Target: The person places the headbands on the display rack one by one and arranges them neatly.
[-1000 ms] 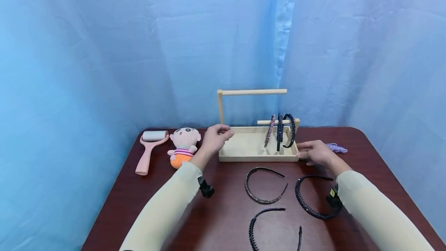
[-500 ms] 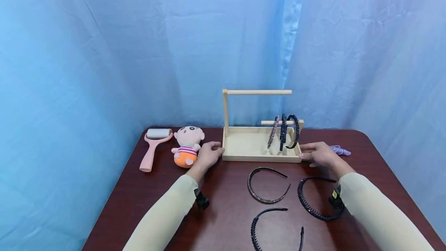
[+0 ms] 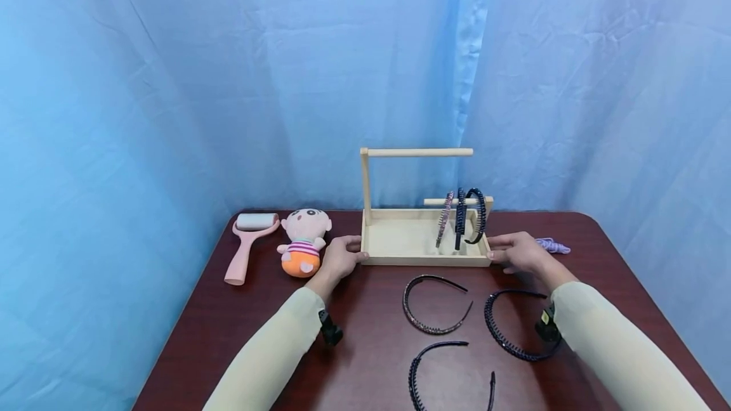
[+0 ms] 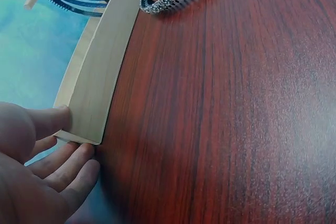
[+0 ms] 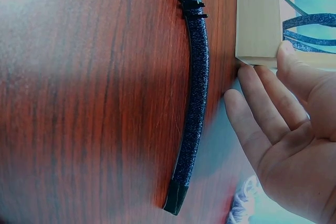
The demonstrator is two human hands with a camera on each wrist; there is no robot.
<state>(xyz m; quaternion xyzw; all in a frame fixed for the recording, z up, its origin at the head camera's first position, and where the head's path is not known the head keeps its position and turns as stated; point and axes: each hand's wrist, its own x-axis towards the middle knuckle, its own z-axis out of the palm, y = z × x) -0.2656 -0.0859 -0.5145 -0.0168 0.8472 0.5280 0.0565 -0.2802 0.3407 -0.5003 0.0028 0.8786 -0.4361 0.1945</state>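
Note:
A pale wooden tray stand [image 3: 425, 260] sits at the back of the table, with a high bar [image 3: 419, 152] and a low bar. Three headbands, one pink glittery [image 3: 444, 219] and two dark [image 3: 459, 221], hang on the low bar. My left hand [image 3: 339, 259] touches the tray's left end, its thumb by the front corner [image 4: 86, 114]. At the right end, my right hand [image 3: 522, 252] rests its extended fingers against the wall; its thumb lies on the edge in the right wrist view. Neither hand has its fingers curled round the tray.
On the table lie a glittery headband [image 3: 425, 325], a black headband [image 3: 415, 380] and a dark beaded headband [image 3: 505, 342]. Left of the tray are a plush doll [image 3: 302, 243] and a pink lint roller [image 3: 242, 252]. Purple cord [image 3: 551, 245] lies beyond my right hand.
My left hand has come down from above the tray's front left area to its left end. The right hand has stayed at the right end. The head view has shifted slightly.

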